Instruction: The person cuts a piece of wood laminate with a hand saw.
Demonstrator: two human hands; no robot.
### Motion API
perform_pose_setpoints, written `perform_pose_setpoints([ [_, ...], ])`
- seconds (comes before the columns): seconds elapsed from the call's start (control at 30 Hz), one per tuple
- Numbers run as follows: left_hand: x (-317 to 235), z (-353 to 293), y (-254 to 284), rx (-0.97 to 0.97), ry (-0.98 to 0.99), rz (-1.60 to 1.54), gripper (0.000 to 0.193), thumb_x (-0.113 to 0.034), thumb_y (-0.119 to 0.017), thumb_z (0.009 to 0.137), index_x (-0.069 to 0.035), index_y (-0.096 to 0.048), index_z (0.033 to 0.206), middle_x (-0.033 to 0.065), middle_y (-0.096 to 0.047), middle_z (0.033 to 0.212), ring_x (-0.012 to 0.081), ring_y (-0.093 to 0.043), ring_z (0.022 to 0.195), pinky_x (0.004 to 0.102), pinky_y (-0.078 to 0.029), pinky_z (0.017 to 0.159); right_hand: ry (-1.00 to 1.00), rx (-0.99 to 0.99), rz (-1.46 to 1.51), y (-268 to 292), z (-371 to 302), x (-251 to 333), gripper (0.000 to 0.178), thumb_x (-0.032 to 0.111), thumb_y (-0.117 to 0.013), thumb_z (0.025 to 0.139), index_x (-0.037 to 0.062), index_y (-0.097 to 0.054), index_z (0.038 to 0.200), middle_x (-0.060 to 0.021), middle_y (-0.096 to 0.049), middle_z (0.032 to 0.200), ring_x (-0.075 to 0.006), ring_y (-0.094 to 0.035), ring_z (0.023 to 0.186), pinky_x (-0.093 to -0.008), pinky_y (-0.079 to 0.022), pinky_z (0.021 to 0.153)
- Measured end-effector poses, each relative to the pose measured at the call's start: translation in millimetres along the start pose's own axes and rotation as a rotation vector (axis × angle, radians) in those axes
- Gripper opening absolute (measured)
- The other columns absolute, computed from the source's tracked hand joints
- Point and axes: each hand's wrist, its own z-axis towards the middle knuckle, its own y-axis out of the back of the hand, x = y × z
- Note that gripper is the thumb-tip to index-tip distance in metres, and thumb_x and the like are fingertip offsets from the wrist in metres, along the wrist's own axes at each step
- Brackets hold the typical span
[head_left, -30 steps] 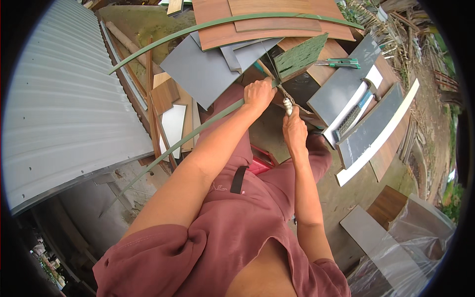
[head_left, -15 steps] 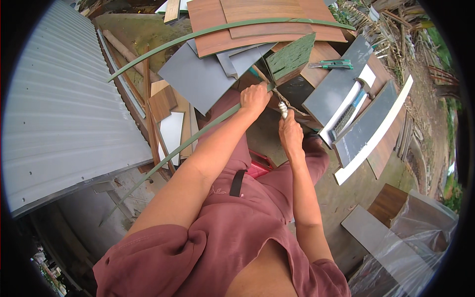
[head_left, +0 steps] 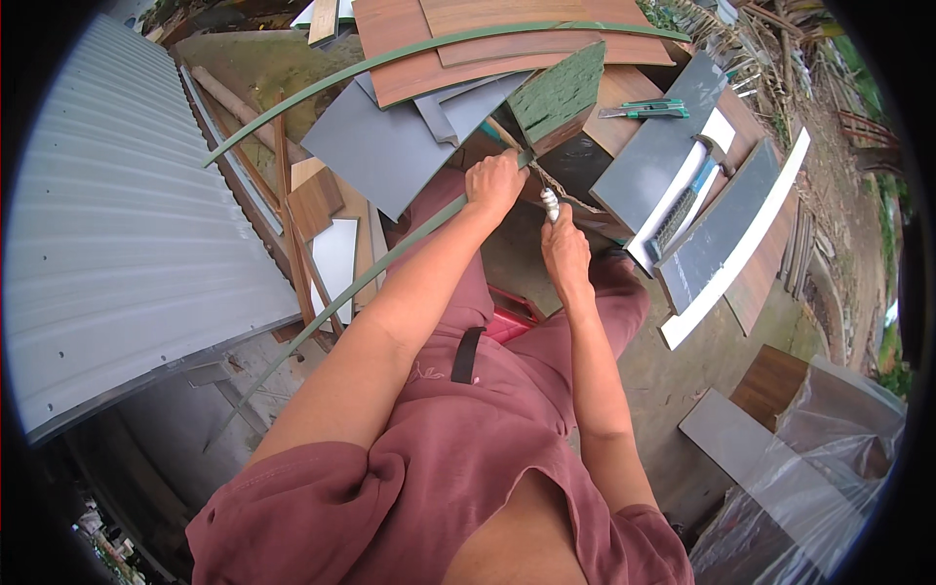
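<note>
My left hand (head_left: 495, 183) is closed around a long, thin green strip (head_left: 421, 232) that looks like split bamboo. The strip runs from the front of the green-topped block (head_left: 561, 96) down past my left forearm to the lower left. Just right of it, my right hand (head_left: 565, 255) grips a tool with a white, ringed handle (head_left: 550, 205). The tool's far end is too small to make out, near the strip's end and some frayed brown fibre. A second green strip (head_left: 390, 66) lies bowed across the boards at the back.
Brown wood-grain boards (head_left: 400, 83) and grey panels (head_left: 366, 146) are stacked ahead. A green cutter knife (head_left: 643, 109) and a hammer with a blue handle (head_left: 687, 203) lie on boards at right. Corrugated metal sheet (head_left: 127, 234) fills the left; plastic-covered boards (head_left: 819, 458) stand lower right.
The view has shifted slightly, so the boards and block sit a little higher and further left. Both hands keep their grips, with hardly any movement between them.
</note>
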Motion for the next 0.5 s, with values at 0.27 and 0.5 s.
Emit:
perform_pose_setpoints([
  [0.27,-2.7,-0.5,0.3,-0.004,-0.007,0.020,0.025,-0.027,-0.066,0.078,-0.005,-0.064,0.091,0.0192,-0.067,0.081,0.0348,-0.066,0.080,0.0438,-0.052,0.073,-0.088,0.050,0.041,3.0,-39.1,-25.1,0.024,0.015,-0.052,0.087,0.0060,-0.041,0.106,-0.0259,-0.063,0.079,-0.0453,-0.061,0.078,-0.0545,-0.047,0.067],
  [0.5,0.8,2.1,-3.6,-0.003,-0.014,0.017,0.026,-0.027,-0.067,0.077,-0.005,-0.064,0.091,0.0191,-0.067,0.082,0.0354,-0.066,0.080,0.0447,-0.052,0.072,0.020,-0.024,0.024,3.8,5.5,2.8,0.024,0.016,-0.053,0.087,0.0029,-0.041,0.104,-0.0257,-0.063,0.079,-0.0456,-0.061,0.077,-0.0539,-0.048,0.068],
])
